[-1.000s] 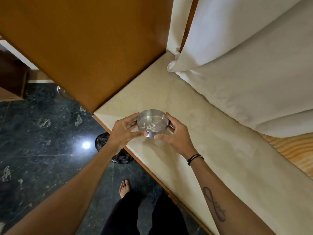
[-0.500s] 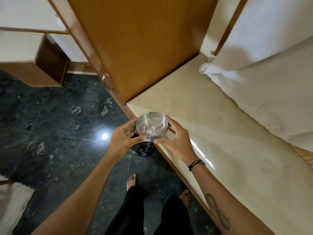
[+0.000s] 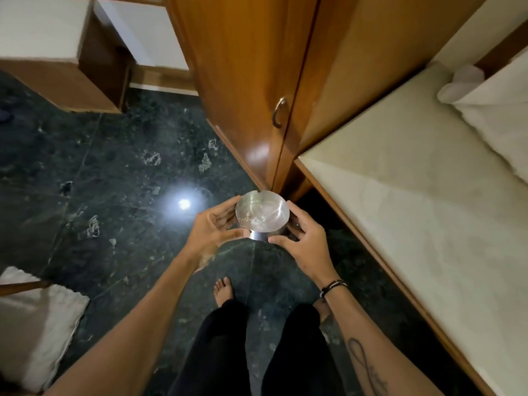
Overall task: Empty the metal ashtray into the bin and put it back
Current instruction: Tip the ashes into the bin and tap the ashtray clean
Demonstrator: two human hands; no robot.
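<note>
Both hands gripping metal ashtray (image 3: 262,214) at frame centre: left hand (image 3: 213,228) cupping left rim, right hand (image 3: 307,241) right rim; ash flecks inside.

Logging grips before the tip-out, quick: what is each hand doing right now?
Left hand: holding the metal ashtray by its left side.
Right hand: holding the same ashtray by its right side.

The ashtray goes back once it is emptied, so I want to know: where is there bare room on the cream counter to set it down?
The cream counter is bare from its front corner beside the wooden cabinet along the wooden front edge. The far side is crowded by white curtain cloth. Both hands, left hand and right hand, hold the ashtray over the dark floor.
</note>
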